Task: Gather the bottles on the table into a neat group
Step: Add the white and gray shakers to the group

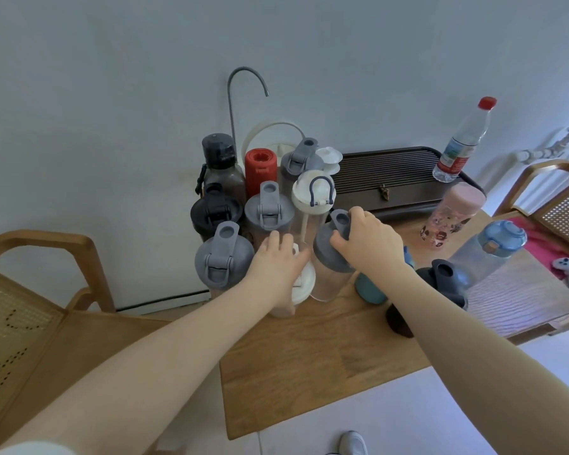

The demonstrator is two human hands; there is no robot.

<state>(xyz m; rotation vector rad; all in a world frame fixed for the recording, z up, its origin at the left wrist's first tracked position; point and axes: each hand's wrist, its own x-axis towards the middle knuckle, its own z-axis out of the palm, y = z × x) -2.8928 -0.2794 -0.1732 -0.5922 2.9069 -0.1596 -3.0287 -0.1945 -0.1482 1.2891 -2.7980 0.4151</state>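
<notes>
Several bottles stand packed together at the table's far left: grey-lidded shakers (223, 255), a red bottle (261, 170), black-lidded ones (216, 210) and a white-lidded bottle with a loop handle (313, 195). My right hand (367, 239) grips the lid of a grey-lidded shaker (329, 277) at the group's right edge. My left hand (276, 262) rests on a white-lidded bottle (304, 285) beside it. To the right stand a teal bottle (370, 289), a dark bottle (447, 280), a blue-lidded clear bottle (493, 249), a pink floral bottle (454, 215) and a red-capped water bottle (463, 142).
A dark slatted tea tray (391, 172) sits at the back of the wooden table (309, 372), with a curved metal spout (243, 87) behind the group. Cane chairs stand at the left (30, 307) and right (559, 205). A wall is close behind.
</notes>
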